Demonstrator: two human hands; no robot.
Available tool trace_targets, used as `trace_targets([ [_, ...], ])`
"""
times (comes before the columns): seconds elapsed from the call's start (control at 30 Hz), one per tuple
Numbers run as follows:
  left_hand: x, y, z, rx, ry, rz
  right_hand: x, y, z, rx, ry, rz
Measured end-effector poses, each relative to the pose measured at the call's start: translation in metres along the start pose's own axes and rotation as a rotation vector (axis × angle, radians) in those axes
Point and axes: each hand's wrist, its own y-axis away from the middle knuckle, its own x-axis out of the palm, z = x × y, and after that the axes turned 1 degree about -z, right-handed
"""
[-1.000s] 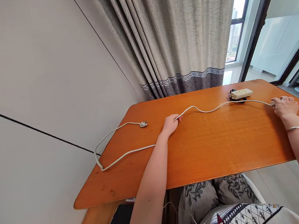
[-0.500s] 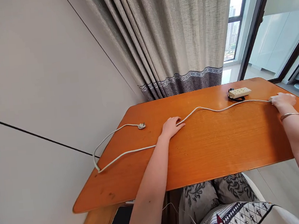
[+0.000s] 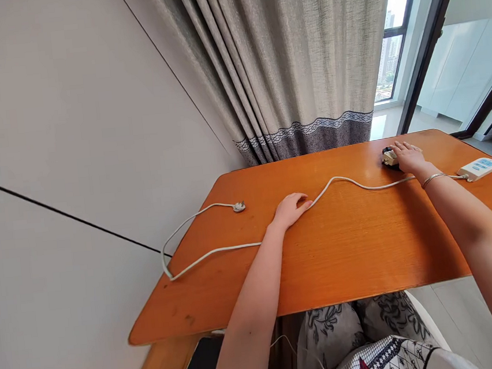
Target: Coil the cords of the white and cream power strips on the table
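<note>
A white power cord runs in a loop across the table. Its plug lies at the left, and at the far right it enters a white power strip. My left hand rests on the middle of the cord, thumb and curved fingers closed about it; the cord underneath is hidden. My right hand is over a smaller cream power strip with a dark plug and cable, near the back edge. Its fingers are stretched out across the top, covering most of that strip.
The orange wooden table meets a pale wall at the left. Grey curtains hang behind it. A dark phone-like slab sits below the front edge, beside a thin white cable.
My right hand has let go of the white power strip and moved left onto the cream one. The white strip now lies uncovered. My left hand stays on the cord.
</note>
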Motion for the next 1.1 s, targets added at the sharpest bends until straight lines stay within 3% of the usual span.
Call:
trace_targets([
  [0.13, 0.004, -0.001, -0.003, 0.079, 0.029, 0.03, 0.0, -0.01, 0.0, 0.005, -0.037, 0.055],
  [0.43, 0.007, -0.001, -0.012, 0.056, 0.057, -0.033, -0.01, -0.006, 0.029, 0.024, -0.169, -0.018],
  [0.5, 0.008, -0.001, -0.017, 0.075, 0.105, -0.082, -0.015, -0.006, 0.046, -0.006, -0.272, -0.095],
  [0.63, 0.01, 0.0, -0.032, 0.097, 0.279, -0.143, -0.035, -0.001, 0.095, -0.116, -0.715, -0.312],
  [0.73, 0.015, 0.001, -0.044, 0.098, 0.508, -0.055, -0.055, 0.014, 0.137, -0.247, -1.032, -0.364],
  [0.83, 0.019, 0.002, -0.055, 0.126, 0.801, 0.07, -0.076, 0.039, 0.171, -0.381, -1.194, -0.303],
  [0.97, 0.017, -0.001, -0.058, 0.15, 1.099, 0.028, -0.101, 0.072, 0.188, -0.607, -1.022, -0.248],
  [1.1, 0.001, -0.004, -0.051, 0.0, 1.355, -0.163, -0.109, 0.086, 0.177, -0.611, -0.879, -0.274],
])
